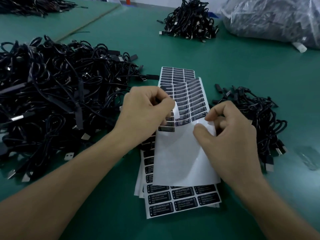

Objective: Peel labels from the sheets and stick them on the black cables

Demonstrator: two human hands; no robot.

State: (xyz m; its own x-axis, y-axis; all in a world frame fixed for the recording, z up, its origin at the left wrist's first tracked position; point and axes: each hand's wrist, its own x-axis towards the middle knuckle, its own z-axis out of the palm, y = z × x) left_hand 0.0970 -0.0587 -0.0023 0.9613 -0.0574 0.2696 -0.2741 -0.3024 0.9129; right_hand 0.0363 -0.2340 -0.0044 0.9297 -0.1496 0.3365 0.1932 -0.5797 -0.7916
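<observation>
Head view: left hand (pixel 147 111) is pinching a peeled label (pixel 177 110) between thumb and forefinger, with the label curling white side out just off the top sheet (pixel 181 158); right hand (pixel 230 135) is pinching that sheet's right edge, thumb on top, keeping it lifted. Sheet's long axis is running away from the person. Its near half is showing bare backing and its far half is carrying rows of dark labels lying crosswise.

No cable in either hand yet, so fetching one is looking like the next step. Big cable pile (pixel 52 104) is lying left of the sheet, nearest the label hand. Smaller cable pile (pixel 259 122) is sitting right of the sheet, just beside the busy right hand.

Under the sheet, a stack of full sheets (pixel 183 201) is showing "LED CONTROLLER"; the smaller lines are unreadable. Beyond the sheet: another cable heap (pixel 190 19) and a plastic bag (pixel 277 18) on the green table (pixel 225 63).
</observation>
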